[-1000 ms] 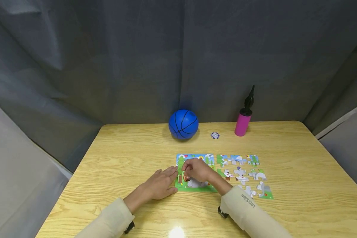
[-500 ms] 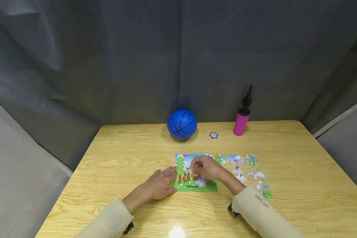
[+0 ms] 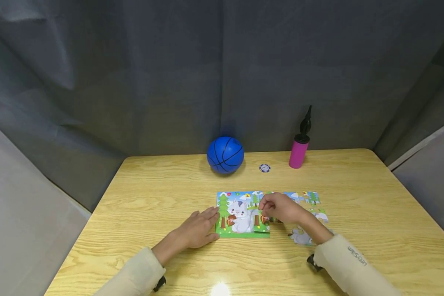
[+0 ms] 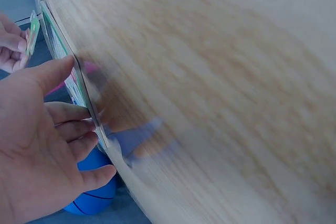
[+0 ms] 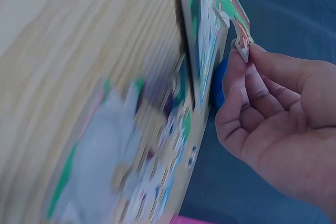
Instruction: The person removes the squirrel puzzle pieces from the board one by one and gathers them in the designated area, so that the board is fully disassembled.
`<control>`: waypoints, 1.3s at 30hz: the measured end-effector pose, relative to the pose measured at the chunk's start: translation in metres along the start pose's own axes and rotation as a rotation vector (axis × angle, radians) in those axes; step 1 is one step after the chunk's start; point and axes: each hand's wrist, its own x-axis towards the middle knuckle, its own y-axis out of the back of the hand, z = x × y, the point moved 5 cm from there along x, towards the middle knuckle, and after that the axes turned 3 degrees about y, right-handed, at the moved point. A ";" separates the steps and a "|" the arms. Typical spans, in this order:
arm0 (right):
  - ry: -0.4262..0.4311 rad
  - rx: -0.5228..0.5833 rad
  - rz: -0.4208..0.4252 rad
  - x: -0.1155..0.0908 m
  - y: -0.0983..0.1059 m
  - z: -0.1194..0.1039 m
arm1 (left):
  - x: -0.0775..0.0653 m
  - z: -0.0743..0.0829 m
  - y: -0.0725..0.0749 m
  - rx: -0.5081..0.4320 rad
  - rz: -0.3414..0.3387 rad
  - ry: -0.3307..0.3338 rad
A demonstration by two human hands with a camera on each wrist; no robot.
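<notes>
My right hand point(image 3: 281, 207) pinches a puzzle piece point(image 3: 259, 222) with a tree trunk and part of an acorn on it, raised above the right side of the puzzle board point(image 3: 240, 235). In the right wrist view, the thumb and index finger grip this piece point(image 5: 233, 11) by one end. A squirrel with an acorn is pictured on the board. My left hand point(image 3: 197, 230) lies with fingers extended against the board's left edge; in the left wrist view its fingertips point(image 4: 86, 147) touch that edge. Loose puzzle pieces point(image 3: 302, 237) lie right of the board, partly hidden by the right arm.
Behind the board sits a blue ball point(image 3: 225, 155) with black lines. A poker chip point(image 3: 264, 168) and a pink hand pump point(image 3: 299, 154) with a black top stand to its right. A dark curtain point(image 3: 170, 82) rises behind the table point(image 3: 151, 181).
The right hand has moved right across the board with the puzzle piece, from the left side to the right side, uncovering the squirrel picture. The left hand has stayed put.
</notes>
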 end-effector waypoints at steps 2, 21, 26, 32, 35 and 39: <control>-0.001 -0.003 0.005 -0.006 0.004 0.004 | 0.000 0.000 0.000 -0.002 -0.002 0.000; -0.044 -0.015 -0.027 -0.030 0.012 0.028 | -0.001 -0.004 0.001 -0.003 -0.012 0.006; -0.038 -0.035 -0.018 -0.029 0.008 0.028 | -0.002 -0.004 0.001 0.000 -0.010 0.006; -0.017 -0.076 -0.004 -0.028 0.005 0.025 | -0.003 -0.003 0.003 -0.001 -0.006 0.001; -0.010 -0.099 0.003 -0.028 0.005 0.023 | -0.003 -0.003 0.003 -0.003 -0.005 -0.004; -0.045 -0.102 0.015 -0.029 0.010 0.022 | -0.003 -0.002 0.005 -0.007 -0.005 -0.007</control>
